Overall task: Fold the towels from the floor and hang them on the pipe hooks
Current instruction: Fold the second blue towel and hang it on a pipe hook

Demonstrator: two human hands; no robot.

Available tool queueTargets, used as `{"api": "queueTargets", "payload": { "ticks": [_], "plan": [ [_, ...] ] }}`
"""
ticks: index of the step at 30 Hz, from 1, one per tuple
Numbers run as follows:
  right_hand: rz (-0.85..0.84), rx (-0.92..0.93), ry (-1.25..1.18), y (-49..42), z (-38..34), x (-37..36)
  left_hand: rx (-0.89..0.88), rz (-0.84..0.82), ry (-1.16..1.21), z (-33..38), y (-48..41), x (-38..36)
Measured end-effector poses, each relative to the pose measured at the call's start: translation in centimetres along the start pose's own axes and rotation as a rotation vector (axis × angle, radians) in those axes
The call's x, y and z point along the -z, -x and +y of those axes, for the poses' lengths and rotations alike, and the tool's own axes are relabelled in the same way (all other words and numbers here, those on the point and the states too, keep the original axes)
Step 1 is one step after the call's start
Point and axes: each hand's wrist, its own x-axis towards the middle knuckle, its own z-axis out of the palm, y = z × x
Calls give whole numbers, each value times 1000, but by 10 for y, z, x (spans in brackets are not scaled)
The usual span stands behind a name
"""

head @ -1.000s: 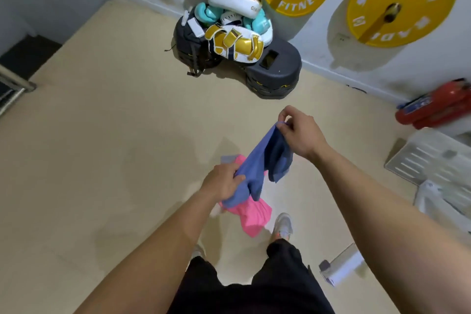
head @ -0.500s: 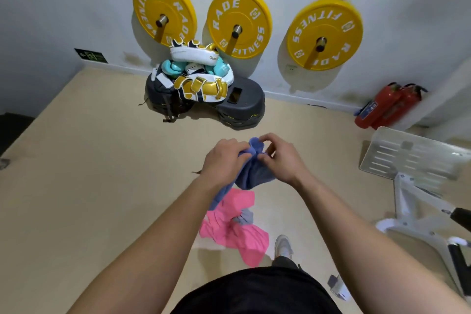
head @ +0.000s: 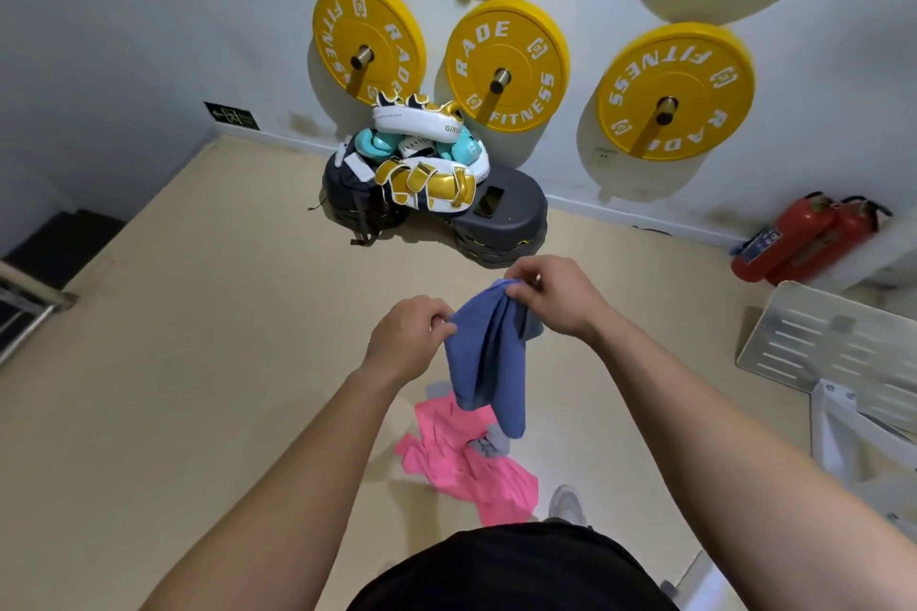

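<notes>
— Left hand (head: pixel 412 337)? Curled tight, pinching one top corner of the blue towel (head: pixel 489 362).

— Holding well enough?

— Hard to say. Only fingertips on the cloth. Could slip out with one quick tug.

— And then?

— Down onto the floor (head: pixel 198 362), right on top of the pink towel (head: pixel 466 466).

— Blue towel hanging nice and flat?

— No. Hanging bunched and twisted between both hands, well above the floor. Not folded yet. Might fold crooked if not shaken flat first.

— Right hand (head: pixel 556 298)?

— Curled too, gripping the other top end, a bit higher than the left. Lots of cloth squashed in there. Maybe holding two layers, not one clean corner. Could make a lumpy fold that slides off a hook.

— Anything down by the feet?

— Pink towel in a heap, just beside the shoe (head: pixel 565 504), with a bit of grey cloth (head: pixel 489 444) poking out. Easy to step on. Easy to trip over too, with eyes up on the blue one.

— Over on the right?

— White metal frame (head: pixel 833 342) near by. Could bump into it when turning.

— And the pipe hooks?

— Cannot tell where from here. Risky to walk off looking around with a loose towel dangling low.
</notes>
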Motion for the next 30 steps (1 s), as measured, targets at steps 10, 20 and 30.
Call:
{"api": "queueTargets", "payload": {
  "ticks": [10, 20, 30],
  "plan": [
    [-9, 40, -36, -16, -6, 45, 75, -25, 320, 20, -10, -10],
    [111, 51, -52, -21, -13, 67, 92, -70, 289, 39, -27, -30],
    [194, 62, -203, -35, -28, 70, 151, -97, 350, 24, -9, -51]
  ]
}}
